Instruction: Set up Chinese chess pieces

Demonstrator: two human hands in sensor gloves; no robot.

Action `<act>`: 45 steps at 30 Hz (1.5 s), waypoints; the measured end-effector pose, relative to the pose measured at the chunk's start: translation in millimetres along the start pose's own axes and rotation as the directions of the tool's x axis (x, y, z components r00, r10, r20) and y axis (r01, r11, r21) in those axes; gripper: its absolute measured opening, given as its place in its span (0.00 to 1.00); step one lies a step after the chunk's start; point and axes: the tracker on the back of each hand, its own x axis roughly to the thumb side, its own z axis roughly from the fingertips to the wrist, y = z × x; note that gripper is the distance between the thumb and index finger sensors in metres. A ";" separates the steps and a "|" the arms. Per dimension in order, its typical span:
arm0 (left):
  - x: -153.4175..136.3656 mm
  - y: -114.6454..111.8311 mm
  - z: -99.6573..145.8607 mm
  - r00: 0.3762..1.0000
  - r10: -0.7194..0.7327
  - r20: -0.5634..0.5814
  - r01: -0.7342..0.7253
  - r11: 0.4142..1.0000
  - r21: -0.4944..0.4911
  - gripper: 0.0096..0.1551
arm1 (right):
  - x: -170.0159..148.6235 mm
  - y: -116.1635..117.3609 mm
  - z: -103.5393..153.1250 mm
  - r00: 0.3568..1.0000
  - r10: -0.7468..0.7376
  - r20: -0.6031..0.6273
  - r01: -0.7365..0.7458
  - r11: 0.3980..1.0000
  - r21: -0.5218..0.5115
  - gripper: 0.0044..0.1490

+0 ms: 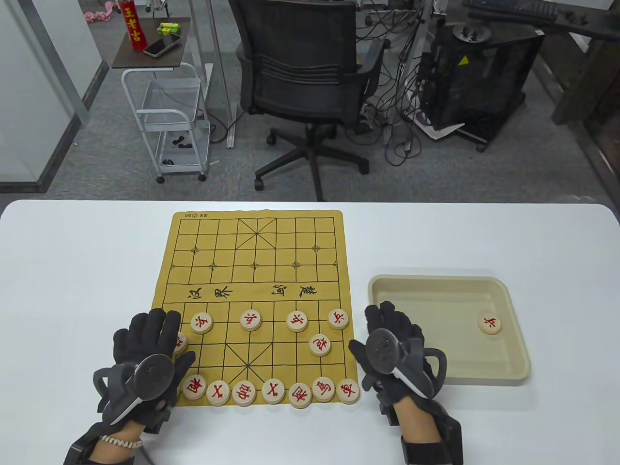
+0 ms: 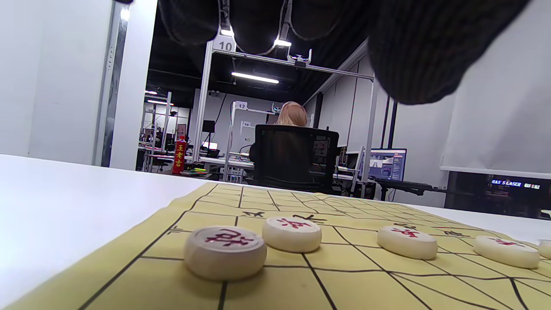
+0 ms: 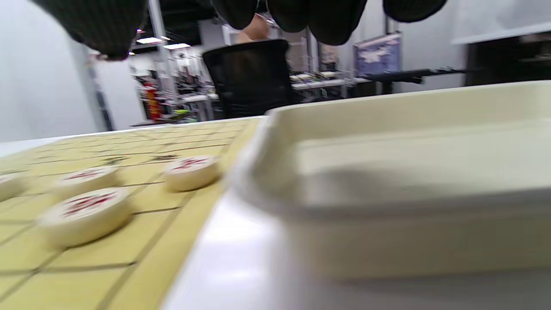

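Observation:
A yellow Chinese chess board lies on the white table. Several round cream pieces with red characters stand on its near half: a back row, a soldier row and one piece between them. My left hand hovers spread over the board's near left edge, holding nothing, and partly hides a piece. In the left wrist view that piece lies below my fingers. My right hand is open and empty between the board and a beige tray. One piece lies in the tray.
The tray also fills the right of the right wrist view, with board pieces to its left. The far half of the board holds no pieces. An office chair stands beyond the table's far edge.

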 end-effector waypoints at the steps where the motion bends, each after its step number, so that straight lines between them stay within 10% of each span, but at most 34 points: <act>1: 0.1 -0.2 -0.1 1.000 0.004 0.006 -0.004 1.000 0.000 0.54 | -17.5 -5.5 -10.9 0.997 0.020 -0.073 -0.019 1.000 0.017 0.53; 9: 1.6 4.6 1.4 1.000 0.010 0.028 -0.011 1.000 0.009 0.53 | -102.1 -14.2 -70.7 0.859 0.404 -0.315 -0.340 0.909 0.240 0.52; 23: 0.8 -0.3 -0.8 1.000 0.000 0.018 0.001 1.000 -0.031 0.53 | -151.9 34.4 -98.9 0.709 0.668 -0.226 -0.481 0.692 0.538 0.49; 37: 0.3 -0.3 -1.1 1.000 -0.002 0.007 0.002 0.999 -0.035 0.53 | -150.4 26.0 -92.5 0.735 0.639 -0.225 -0.480 0.725 0.493 0.47; 45: 0.1 2.2 -0.3 1.000 0.013 0.018 -0.012 1.000 -0.025 0.53 | -128.0 7.7 -72.1 0.801 0.530 -0.278 -0.482 0.846 0.228 0.50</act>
